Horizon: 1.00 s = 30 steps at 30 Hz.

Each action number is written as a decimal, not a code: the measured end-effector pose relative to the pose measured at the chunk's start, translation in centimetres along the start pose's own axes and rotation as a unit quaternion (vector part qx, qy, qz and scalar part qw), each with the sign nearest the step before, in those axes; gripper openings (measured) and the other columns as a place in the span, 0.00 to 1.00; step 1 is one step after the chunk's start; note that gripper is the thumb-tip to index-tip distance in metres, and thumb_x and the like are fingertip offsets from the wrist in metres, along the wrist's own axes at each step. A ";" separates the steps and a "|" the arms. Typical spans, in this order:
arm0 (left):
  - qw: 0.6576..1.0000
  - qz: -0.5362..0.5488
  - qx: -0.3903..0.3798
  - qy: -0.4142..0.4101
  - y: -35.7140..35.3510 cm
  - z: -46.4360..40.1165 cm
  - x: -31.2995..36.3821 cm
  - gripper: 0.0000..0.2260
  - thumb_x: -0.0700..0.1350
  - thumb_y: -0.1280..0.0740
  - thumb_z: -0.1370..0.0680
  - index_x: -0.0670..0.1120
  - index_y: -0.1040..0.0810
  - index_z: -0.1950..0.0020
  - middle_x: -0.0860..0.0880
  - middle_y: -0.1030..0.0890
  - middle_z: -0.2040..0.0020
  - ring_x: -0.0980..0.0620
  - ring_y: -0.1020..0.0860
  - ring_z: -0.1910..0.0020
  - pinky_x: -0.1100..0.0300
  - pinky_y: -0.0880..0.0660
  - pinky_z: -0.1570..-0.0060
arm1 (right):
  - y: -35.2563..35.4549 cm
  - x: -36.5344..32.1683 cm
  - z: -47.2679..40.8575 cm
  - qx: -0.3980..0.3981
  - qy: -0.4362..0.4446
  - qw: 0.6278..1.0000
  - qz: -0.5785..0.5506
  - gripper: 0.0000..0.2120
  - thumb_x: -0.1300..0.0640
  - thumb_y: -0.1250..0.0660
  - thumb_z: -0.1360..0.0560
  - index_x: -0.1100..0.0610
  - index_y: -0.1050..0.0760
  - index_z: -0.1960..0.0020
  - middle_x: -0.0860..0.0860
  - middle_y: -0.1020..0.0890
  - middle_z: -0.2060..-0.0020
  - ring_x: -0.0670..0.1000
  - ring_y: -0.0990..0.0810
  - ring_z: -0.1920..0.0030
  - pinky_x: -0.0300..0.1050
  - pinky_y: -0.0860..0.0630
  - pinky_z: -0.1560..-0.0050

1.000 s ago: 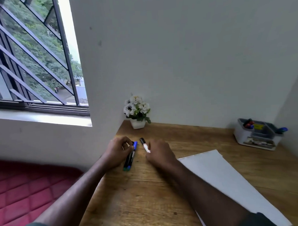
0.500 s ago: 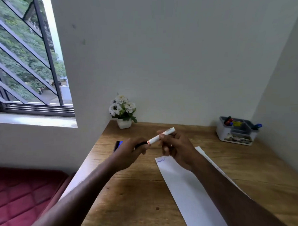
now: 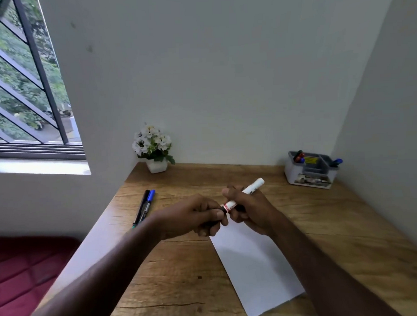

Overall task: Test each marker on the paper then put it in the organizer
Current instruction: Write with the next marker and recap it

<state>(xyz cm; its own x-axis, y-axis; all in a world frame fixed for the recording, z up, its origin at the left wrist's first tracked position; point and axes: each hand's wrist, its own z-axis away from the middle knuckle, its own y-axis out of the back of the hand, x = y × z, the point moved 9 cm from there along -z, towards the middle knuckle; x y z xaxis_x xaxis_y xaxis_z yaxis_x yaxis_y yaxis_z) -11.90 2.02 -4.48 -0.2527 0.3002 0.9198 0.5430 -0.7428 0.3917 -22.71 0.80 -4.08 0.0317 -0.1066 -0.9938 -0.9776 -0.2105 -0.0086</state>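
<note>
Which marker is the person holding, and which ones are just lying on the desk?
The white marker, gripped by both hands. The black marker and blue marker lie untouched.

A white pot of white flowers (image 3: pixel 153 148) stands in the wooden desk's (image 3: pixel 188 283) far-left corner, near a barred window (image 3: pixel 23 93).

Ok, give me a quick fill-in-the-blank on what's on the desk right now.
1. Both hands hold the white ____, the left hand on its black cap end and the right hand round its barrel.
2. The paper lies on the ____.
3. Two pens lie on the desk to the ____ of the hands.
4. The organizer stands in the desk's far ____ corner.

Missing words: marker; desk; left; right
</note>
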 end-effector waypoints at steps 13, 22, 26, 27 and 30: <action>0.950 -0.282 0.131 -0.014 4.5 -0.5 -3.0 0.09 0.52 0.43 0.17 0.53 0.30 0.55 0.54 0.25 0.59 0.57 0.29 0.62 0.55 0.30 0.58 | 2.8 3.4 -0.6 0.098 -0.029 0.990 0.100 0.12 0.52 0.31 0.21 0.58 0.23 0.60 0.57 0.16 0.66 0.49 0.23 0.72 0.39 0.32 0.73; 0.913 -0.396 0.064 0.073 3.5 -2.7 -7.2 0.27 0.60 0.42 0.19 0.52 0.43 0.22 0.52 0.37 0.23 0.52 0.41 0.24 0.55 0.49 0.26 | 3.4 4.9 -0.5 0.155 -0.002 0.954 0.255 0.10 0.53 0.27 0.28 0.57 0.24 0.62 0.55 0.17 0.67 0.49 0.22 0.67 0.48 0.28 0.66; 0.899 -0.426 0.076 0.059 3.7 -3.2 -8.1 0.27 0.64 0.45 0.20 0.56 0.41 0.22 0.55 0.42 0.21 0.55 0.44 0.22 0.53 0.51 0.24 | 4.0 4.3 -1.1 0.192 -0.009 0.941 0.278 0.08 0.56 0.28 0.28 0.58 0.24 0.62 0.54 0.18 0.67 0.47 0.22 0.68 0.46 0.28 0.66; 0.899 -0.427 0.077 0.061 3.7 -3.3 -8.3 0.27 0.64 0.45 0.20 0.57 0.41 0.22 0.56 0.42 0.20 0.55 0.45 0.22 0.52 0.51 0.24 | 4.4 4.2 -1.5 0.200 -0.008 0.937 0.286 0.08 0.57 0.29 0.28 0.59 0.25 0.62 0.54 0.18 0.67 0.46 0.22 0.68 0.45 0.27 0.66; 0.900 -0.423 0.080 0.064 3.9 -3.5 -8.5 0.27 0.64 0.44 0.20 0.59 0.40 0.23 0.58 0.44 0.20 0.55 0.46 0.22 0.52 0.53 0.24 | 4.8 4.2 -2.1 0.209 -0.009 0.931 0.300 0.10 0.53 0.29 0.30 0.57 0.26 0.63 0.53 0.19 0.68 0.47 0.21 0.68 0.50 0.24 0.66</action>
<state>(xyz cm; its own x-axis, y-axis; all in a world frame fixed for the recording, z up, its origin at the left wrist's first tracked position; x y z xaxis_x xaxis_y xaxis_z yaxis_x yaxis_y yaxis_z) -10.45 -5.51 -10.84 -0.7146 0.6395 0.2834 0.2175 -0.1819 0.9590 -26.83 -2.66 -8.08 -0.5463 -0.0653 -0.8350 -0.8137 0.2777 0.5106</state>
